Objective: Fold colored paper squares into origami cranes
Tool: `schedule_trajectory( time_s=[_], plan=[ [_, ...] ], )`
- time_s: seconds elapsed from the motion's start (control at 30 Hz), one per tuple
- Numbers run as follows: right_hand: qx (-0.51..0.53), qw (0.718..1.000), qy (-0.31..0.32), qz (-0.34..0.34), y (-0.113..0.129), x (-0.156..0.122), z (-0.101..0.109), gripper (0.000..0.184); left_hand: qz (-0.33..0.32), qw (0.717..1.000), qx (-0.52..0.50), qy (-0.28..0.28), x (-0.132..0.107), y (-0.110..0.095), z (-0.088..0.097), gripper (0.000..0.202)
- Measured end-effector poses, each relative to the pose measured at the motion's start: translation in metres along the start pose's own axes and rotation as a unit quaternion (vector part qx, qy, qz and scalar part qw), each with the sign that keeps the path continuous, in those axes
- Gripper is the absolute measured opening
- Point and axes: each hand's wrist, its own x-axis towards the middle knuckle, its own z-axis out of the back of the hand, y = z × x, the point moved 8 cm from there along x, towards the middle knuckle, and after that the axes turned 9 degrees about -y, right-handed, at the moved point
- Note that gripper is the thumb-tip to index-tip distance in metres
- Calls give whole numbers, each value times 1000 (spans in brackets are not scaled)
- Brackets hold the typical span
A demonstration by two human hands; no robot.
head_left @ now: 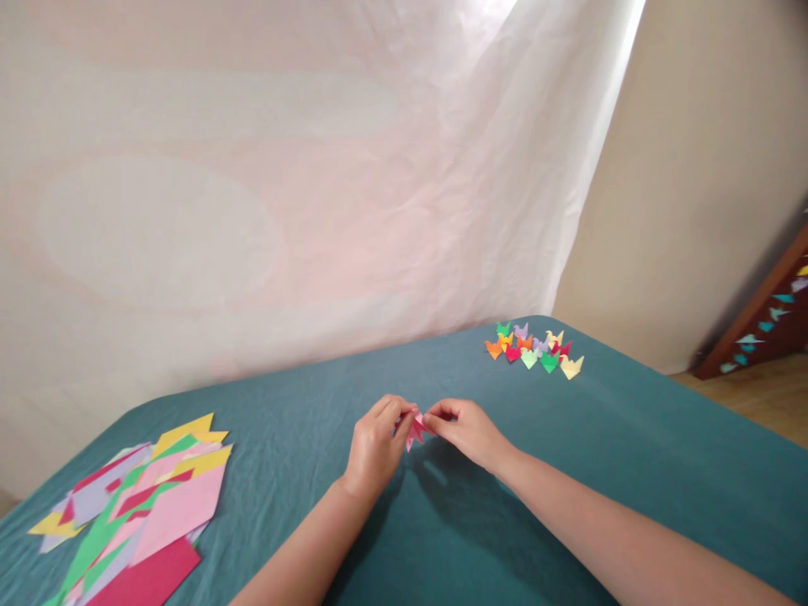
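Note:
A small pink folded paper piece (415, 432) with pointed ends is held up between my two hands, a little above the table. My left hand (379, 438) pinches its upper left side between thumb and fingers. On the opposite side, the thumb and fingertips of my right hand (464, 429) close on its right edge. My fingertips cover parts of the folds, so the piece's full shape is hidden.
Dark green cloth covers the table (303, 412). Several small folded paper birds (528, 358) stand grouped at the back right. Loose coloured paper sheets (183, 509) lie piled at the left. A pale curtain (353, 210) hangs behind the table.

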Motion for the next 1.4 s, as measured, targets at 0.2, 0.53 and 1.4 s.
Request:
schedule_trajectory(
  time_s=[0.2, 0.53, 1.4],
  plan=[
    [-7, 999, -31, -1, 3, -1, 4, 22, -19, 1000, -12, 4, -3, -8, -6, 17],
    [30, 999, -27, -23, -4, 1, 4, 28, 32, 999, -6, 3, 0, 2, -7, 19],
    [-35, 992, -37, 119, 19, 1, 13, 15, 408, 826, -367, 130, -16, 38, -37, 31]
  ],
)
